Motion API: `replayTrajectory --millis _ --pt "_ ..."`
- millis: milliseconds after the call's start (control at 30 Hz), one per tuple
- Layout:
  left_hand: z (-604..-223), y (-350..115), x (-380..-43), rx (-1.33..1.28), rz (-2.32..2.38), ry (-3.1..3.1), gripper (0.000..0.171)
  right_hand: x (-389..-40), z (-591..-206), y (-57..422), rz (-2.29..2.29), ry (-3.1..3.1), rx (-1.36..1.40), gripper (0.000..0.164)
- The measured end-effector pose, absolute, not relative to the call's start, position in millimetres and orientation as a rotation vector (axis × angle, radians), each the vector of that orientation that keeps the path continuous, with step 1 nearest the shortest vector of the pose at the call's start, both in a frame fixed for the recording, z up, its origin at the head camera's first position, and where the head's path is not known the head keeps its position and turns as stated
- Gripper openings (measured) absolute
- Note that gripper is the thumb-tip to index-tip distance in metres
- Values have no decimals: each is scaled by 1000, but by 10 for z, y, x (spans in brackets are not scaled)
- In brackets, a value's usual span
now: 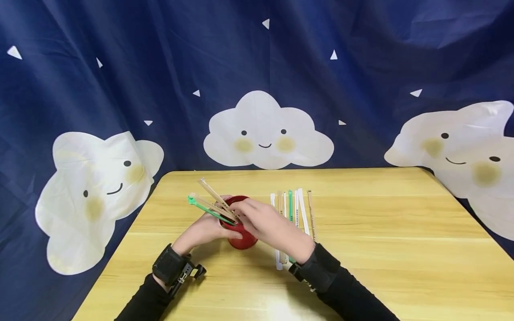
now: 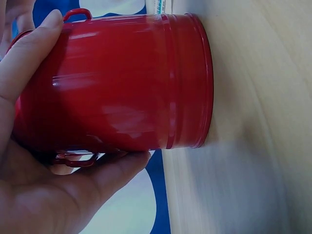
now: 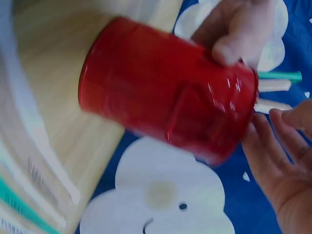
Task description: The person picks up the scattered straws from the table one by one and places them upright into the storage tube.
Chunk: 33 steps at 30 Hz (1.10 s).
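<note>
My left hand (image 1: 209,227) grips a red bucket (image 1: 242,238) round its side, with the thumb across the near wall and fingers behind. In the left wrist view the bucket's glossy wall (image 2: 112,83) and two small loop handles show. Several wrapped straws stand in its mouth and lean left, among them a green one (image 1: 206,208) and a tan one (image 1: 214,192). Over the rim bends my right hand (image 1: 267,220), fingertips close beside the straws. The right wrist view shows its thumb and fingers (image 3: 265,141) apart from each other, no straw visible between them.
A row of wrapped straws, white (image 1: 304,211), tan (image 1: 311,209) and green (image 1: 290,205), lies on the wooden table (image 1: 381,232) right of the bucket, partly under my right forearm. Behind the table's far edge hangs a blue curtain (image 1: 176,53) with white clouds.
</note>
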<state>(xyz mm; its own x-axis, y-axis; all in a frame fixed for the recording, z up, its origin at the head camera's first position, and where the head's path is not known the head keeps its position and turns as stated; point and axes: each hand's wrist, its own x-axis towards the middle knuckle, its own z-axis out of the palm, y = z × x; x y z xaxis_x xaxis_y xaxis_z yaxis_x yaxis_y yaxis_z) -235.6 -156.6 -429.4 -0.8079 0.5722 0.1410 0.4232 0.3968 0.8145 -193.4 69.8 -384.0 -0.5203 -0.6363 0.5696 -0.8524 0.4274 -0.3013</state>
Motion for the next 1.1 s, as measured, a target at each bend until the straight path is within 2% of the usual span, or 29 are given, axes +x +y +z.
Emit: replayTrajectory --millis 200,700,1100 --pt "-4304 -1571 -2351 843 1418 2430 91 -1913 -3813 1018 749 -2299 1098 33" --pt "-4299 -1568 -2364 829 1431 2443 91 -2026 -4115 1624 665 -2624 630 26" --pt "-4311 -1590 -2362 813 1441 2437 90 -2149 -4346 1893 601 -2975 230 23"
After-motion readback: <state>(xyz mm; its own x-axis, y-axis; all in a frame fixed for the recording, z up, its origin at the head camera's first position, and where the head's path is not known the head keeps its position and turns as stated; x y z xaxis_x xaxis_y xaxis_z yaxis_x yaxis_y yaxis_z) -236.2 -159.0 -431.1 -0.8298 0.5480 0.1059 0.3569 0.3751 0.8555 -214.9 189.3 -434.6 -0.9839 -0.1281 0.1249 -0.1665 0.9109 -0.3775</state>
